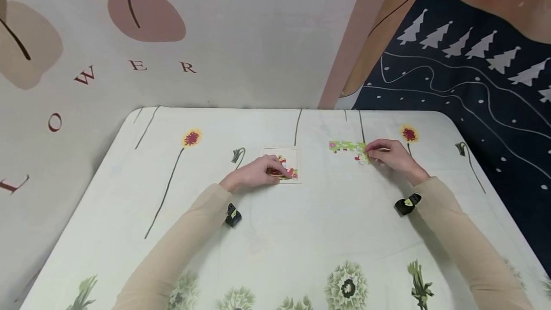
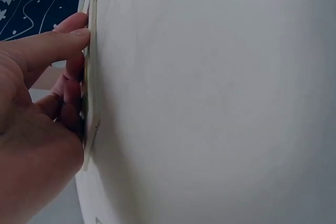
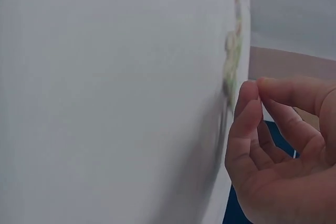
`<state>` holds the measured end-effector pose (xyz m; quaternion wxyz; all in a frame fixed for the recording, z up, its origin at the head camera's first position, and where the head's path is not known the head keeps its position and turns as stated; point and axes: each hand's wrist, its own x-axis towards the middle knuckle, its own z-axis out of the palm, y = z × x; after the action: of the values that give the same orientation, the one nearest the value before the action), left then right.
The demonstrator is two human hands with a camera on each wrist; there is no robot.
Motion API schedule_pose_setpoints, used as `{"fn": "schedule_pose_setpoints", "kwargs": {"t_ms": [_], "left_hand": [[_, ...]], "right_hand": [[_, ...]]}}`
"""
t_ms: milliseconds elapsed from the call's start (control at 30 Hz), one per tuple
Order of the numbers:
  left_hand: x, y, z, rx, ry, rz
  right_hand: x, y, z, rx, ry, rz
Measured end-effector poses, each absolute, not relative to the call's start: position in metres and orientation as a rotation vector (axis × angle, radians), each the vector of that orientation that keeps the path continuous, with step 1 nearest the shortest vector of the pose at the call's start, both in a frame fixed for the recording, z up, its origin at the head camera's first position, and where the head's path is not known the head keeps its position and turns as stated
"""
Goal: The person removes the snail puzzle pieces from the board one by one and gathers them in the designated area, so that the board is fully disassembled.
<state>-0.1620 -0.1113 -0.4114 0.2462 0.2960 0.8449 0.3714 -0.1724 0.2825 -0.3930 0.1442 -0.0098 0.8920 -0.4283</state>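
A square, pale-rimmed picture board (image 1: pixel 281 149) with a red and green print lies on the white table, at the middle of the head view. My left hand (image 1: pixel 260 171) rests on its left side, fingertips on the print and covering part of it. In the left wrist view the board (image 2: pixel 91 93) shows edge-on, with thumb and fingers against its face. Farther right lie green, flower-printed puzzle pieces (image 1: pixel 346 146) joined in a bent strip. My right hand (image 1: pixel 393 158) is at their right end, thumb and fingertips together. Whether a piece is between them is hidden.
The white tablecloth (image 1: pixel 301 224) has printed flowers and stems. Behind the table hangs a pale cloth (image 1: pixel 258 47) with letters and leaf shapes. A dark blue cloth (image 1: pixel 456 71) with white trees is at the right. Each wrist wears a small black camera (image 1: pixel 233 215).
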Motion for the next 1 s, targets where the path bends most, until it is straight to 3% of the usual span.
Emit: {"fn": "schedule_pose_setpoints", "kwargs": {"t_ms": [300, 1000], "left_hand": [[-0.156, -0.117, -0.404, 0.849, 2.453, 0.932], [-0.16, -0.142, -0.41, 0.656, 2.441, 1.104]], "right_hand": [[-0.176, 0.254, -0.394, -0.055, 2.552, -1.324], [-0.185, 0.177, -0.397, -0.255, 2.415, -1.447]]}}
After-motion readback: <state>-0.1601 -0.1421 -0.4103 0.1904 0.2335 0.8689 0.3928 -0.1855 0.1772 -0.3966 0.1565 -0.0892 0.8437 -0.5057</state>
